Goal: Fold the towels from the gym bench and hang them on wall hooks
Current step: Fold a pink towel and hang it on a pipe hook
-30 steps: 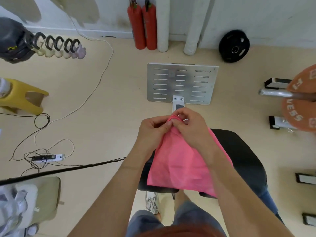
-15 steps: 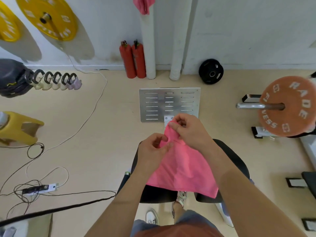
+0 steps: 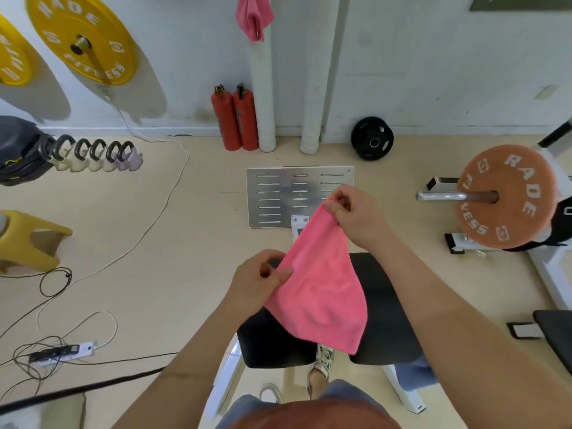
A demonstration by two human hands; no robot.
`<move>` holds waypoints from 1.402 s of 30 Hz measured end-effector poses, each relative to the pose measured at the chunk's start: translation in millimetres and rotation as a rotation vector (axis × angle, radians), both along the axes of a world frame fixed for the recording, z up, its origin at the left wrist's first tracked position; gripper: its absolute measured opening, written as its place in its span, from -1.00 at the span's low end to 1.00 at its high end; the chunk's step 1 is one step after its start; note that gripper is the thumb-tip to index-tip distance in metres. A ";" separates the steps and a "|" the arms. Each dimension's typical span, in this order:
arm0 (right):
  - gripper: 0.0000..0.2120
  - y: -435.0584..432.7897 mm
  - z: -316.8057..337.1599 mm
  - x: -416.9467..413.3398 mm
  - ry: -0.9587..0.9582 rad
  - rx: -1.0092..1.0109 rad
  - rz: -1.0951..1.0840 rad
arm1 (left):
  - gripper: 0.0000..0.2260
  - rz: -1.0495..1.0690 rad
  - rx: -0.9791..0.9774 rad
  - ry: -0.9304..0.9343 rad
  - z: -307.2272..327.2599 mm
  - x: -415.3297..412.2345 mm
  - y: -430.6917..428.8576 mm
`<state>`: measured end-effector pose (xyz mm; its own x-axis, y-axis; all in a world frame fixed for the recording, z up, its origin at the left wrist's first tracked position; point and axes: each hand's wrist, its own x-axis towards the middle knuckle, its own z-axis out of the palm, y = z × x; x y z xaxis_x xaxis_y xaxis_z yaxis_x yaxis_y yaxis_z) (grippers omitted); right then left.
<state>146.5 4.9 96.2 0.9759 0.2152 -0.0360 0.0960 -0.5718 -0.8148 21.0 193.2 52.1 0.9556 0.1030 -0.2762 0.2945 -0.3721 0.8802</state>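
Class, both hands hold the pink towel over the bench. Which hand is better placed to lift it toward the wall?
Probably the right hand: it pinches the top corner of the pink towel, nearer the wall; the left hand pinches a lower edge.

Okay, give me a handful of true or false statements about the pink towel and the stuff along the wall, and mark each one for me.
1. The left hand and the right hand both pinch the pink towel. True.
2. The pink towel lies spread flat on the black bench pad. False: the hands hold it up and it hangs over the pad.
3. A second pink towel hangs high up at the wall. True.
4. The two fire extinguishers are blue. False: they are red.
5. The black weight plate sits on the barbell. False: it stands on the floor against the wall; the barbell carries an orange plate.
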 end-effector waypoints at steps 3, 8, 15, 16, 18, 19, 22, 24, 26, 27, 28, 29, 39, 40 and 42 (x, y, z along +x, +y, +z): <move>-0.89 -1.5 10.5 13.7 -0.022 0.008 -0.065 | -0.92 -0.266 0.232 0.102 0.7 2.1 7.4; -0.91 -13.1 36.1 33.4 -0.095 0.140 -0.164 | -0.84 0.154 0.405 -0.216 43.3 37.6 36.4; -0.92 -39.4 55.4 -0.3 -0.100 0.322 -0.151 | -0.71 -0.047 0.777 -0.622 81.5 29.9 62.3; -0.91 -44.0 46.2 -13.9 -0.085 0.324 -0.149 | -0.65 -0.136 0.865 -0.605 72.4 18.6 64.2; -0.82 -53.8 20.5 -46.7 -0.057 0.262 -0.138 | -0.54 -0.334 0.938 -0.492 49.2 -8.5 65.7; -0.81 -59.2 4.8 -64.6 -0.033 0.210 -0.124 | -0.50 -0.426 0.922 -0.393 39.2 -23.3 64.2; -0.87 -74.2 -41.3 -123.1 0.126 0.117 -0.103 | -0.55 -0.622 0.871 -0.043 13.2 -63.3 56.8; -0.88 -80.4 -66.5 -157.2 0.246 0.061 -0.112 | -0.62 -0.713 0.828 0.101 -0.5 -81.6 51.8; -0.90 -83.8 -85.1 -179.2 0.318 0.028 -0.140 | -0.66 -0.731 0.735 0.164 -10.7 -91.6 49.3; -0.91 -84.2 -90.6 -185.2 0.339 0.031 -0.158 | -0.65 -0.743 0.689 0.179 -15.2 -93.1 49.7; -0.92 -83.9 -94.2 -188.3 0.353 0.036 -0.173 | -0.64 -0.760 0.649 0.201 -18.0 -92.2 50.1; -0.92 -83.3 -95.8 -189.0 0.365 0.043 -0.182 | -0.64 -0.771 0.612 0.233 -20.0 -89.2 50.9; -0.89 -61.0 -97.7 -107.9 0.320 -0.081 -0.272 | -0.83 -0.082 0.496 0.157 -51.3 -3.1 66.1; -0.88 -56.7 -98.8 -97.5 0.328 -0.067 -0.278 | -0.84 -0.014 0.472 0.184 -57.3 4.7 67.1; -0.88 -48.8 -102.8 -78.7 0.360 -0.074 -0.282 | -0.90 0.109 0.418 0.271 -70.9 16.2 68.7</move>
<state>67.7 -43.9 -6.7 0.9186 -0.0731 -0.3884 -0.3532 -0.5927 -0.7239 37.2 261.9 -18.8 0.8331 0.3526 -0.4262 0.5480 -0.6305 0.5497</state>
